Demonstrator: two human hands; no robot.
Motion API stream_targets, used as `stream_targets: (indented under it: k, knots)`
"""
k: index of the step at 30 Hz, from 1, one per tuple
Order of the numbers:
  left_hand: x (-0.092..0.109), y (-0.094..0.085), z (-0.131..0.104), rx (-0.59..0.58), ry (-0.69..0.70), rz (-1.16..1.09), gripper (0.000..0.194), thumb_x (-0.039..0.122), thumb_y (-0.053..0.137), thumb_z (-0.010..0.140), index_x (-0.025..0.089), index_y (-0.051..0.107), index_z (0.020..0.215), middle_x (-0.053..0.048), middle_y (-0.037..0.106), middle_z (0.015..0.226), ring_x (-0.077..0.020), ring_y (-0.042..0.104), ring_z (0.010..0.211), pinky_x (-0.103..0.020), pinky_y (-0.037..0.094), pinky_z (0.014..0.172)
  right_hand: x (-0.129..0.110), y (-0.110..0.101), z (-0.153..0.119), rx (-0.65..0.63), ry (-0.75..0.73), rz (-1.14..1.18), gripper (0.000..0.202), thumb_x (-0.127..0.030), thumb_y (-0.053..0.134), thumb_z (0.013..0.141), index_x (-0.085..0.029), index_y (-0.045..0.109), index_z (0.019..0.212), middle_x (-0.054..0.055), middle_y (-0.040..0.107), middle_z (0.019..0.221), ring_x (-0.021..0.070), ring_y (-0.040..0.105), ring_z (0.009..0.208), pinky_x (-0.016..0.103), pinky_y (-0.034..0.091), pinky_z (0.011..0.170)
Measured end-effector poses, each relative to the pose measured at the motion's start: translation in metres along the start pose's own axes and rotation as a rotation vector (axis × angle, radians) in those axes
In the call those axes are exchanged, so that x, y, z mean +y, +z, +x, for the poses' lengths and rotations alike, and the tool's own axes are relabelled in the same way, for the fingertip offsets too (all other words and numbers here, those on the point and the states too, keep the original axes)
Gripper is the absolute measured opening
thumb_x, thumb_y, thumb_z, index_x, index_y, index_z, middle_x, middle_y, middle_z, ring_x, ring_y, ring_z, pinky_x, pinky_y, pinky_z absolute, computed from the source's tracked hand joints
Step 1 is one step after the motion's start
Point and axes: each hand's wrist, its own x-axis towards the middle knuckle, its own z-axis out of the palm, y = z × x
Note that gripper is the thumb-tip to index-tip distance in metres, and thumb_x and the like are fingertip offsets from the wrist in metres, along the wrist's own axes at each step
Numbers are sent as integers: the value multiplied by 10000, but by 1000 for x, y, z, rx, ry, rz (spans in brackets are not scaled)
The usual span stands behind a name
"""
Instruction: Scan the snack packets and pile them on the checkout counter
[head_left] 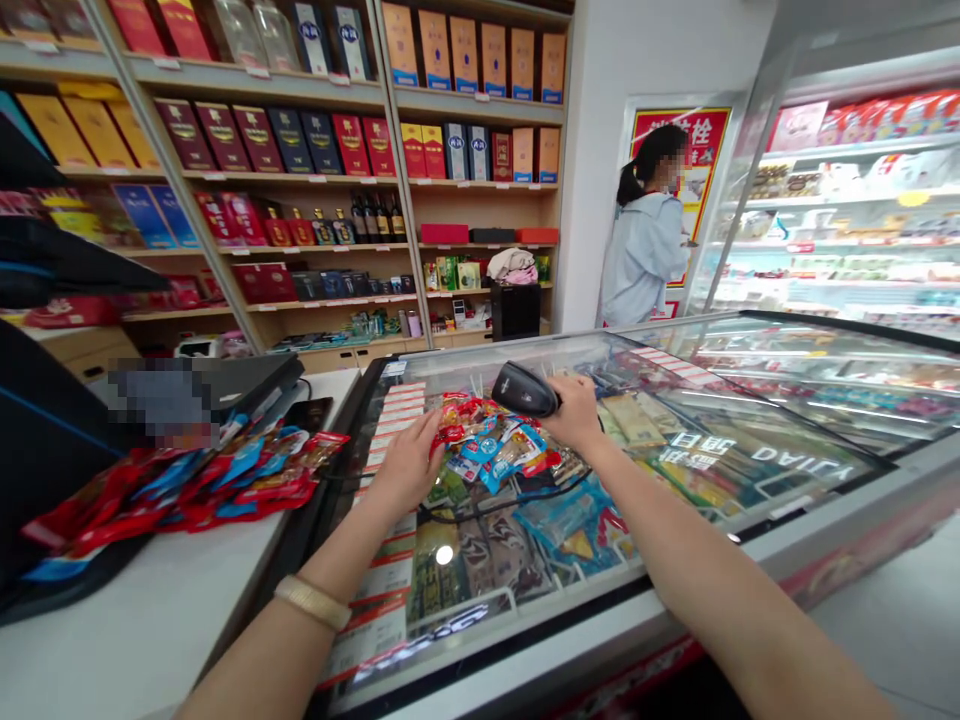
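Observation:
In my right hand (574, 412) is a black handheld barcode scanner (525, 390), its head pointing left above a loose pile of small snack packets (499, 448). The packets are red, blue and clear, and they lie on the glass top of a chest freezer (487, 620). My left hand (411, 458) is at the left edge of the pile, fingers and thumb closed about the edge of a red snack packet (451, 420). Part of that packet is hidden by the fingers. The scanner's black cable (517, 497) loops across the glass below the pile.
Left of the freezer, a white counter (187, 590) bears more red and blue snack packets (225, 480) and a dark device (255, 385). Shelves of boxed goods (300, 140) line the back wall. A person (645, 235) stands beyond the freezer, near a lit display fridge (847, 220).

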Motion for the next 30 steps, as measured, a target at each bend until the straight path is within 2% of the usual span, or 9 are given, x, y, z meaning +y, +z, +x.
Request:
stream_targets:
  k: [3, 6, 8, 11, 16, 20, 26, 28, 30]
  knots:
    - [-5, 11, 0, -133, -37, 1, 613, 205, 412, 932, 168, 427, 1544, -167, 510, 1551, -286, 476, 1438, -520, 400, 1177, -1, 0, 0, -19, 4, -6, 285, -398, 697, 749, -220, 752, 965, 98, 788, 958, 285, 677, 916, 375, 345, 875]
    - [-5, 13, -1, -245, -53, 26, 669, 111, 394, 898, 248, 436, 1551, -137, 474, 1589, -296, 405, 1491, -597, 334, 1194, -2, 0, -1, -45, 4, -8, 299, -410, 708, 755, -224, 756, 984, 101, 788, 967, 290, 676, 929, 379, 353, 877]
    - [-2, 13, -1, -256, -26, 14, 692, 71, 418, 866, 272, 471, 1526, -130, 461, 1597, -296, 421, 1480, -591, 338, 1192, -3, 0, -1, -45, -9, -3, 311, -415, 712, 758, -227, 755, 1003, 104, 788, 999, 291, 674, 950, 378, 361, 876]
    - [4, 9, -1, -239, -16, -18, 644, 61, 468, 839, 216, 536, 1460, -157, 482, 1562, -285, 527, 1388, -489, 429, 1147, -4, 1, -2, -37, -22, 3, 302, -409, 716, 755, -228, 751, 994, 105, 787, 1012, 291, 673, 964, 375, 365, 875]
    - [16, -4, -1, -235, -58, 74, 411, 205, 560, 883, 210, 622, 1289, -149, 584, 1383, -302, 621, 1231, -444, 506, 1030, -5, 2, -3, -45, -13, -1, 286, -386, 730, 729, -225, 745, 965, 85, 793, 956, 289, 684, 925, 386, 355, 886]
    - [21, -10, 0, -205, -129, 119, 273, 264, 550, 919, 211, 655, 1165, -132, 622, 1237, -274, 668, 1090, -386, 540, 908, -6, 1, -2, -50, -6, -5, 280, -373, 730, 720, -216, 746, 951, 94, 796, 946, 289, 687, 911, 390, 351, 873]
    - [15, -11, -1, -69, -242, -24, 334, 260, 470, 937, 228, 698, 1179, -107, 710, 1155, -234, 696, 1008, -340, 541, 882, -6, 1, -2, -59, -15, -21, 259, -366, 702, 739, -220, 742, 949, 89, 793, 949, 281, 685, 908, 384, 347, 872]
    - [10, -13, 0, 30, -338, -155, 279, 276, 506, 902, 220, 743, 1039, -94, 749, 1031, -239, 712, 968, -339, 549, 878, -6, 2, -3, -60, -15, -12, 263, -366, 707, 736, -221, 741, 953, 90, 794, 958, 283, 685, 916, 385, 341, 874]
    - [7, -16, 1, 144, -535, -369, 238, 310, 519, 883, 204, 732, 868, -73, 748, 836, -247, 729, 831, -345, 576, 782, -6, 2, -3, -58, -18, 0, 270, -377, 711, 739, -219, 740, 956, 97, 796, 982, 283, 686, 925, 385, 334, 874]
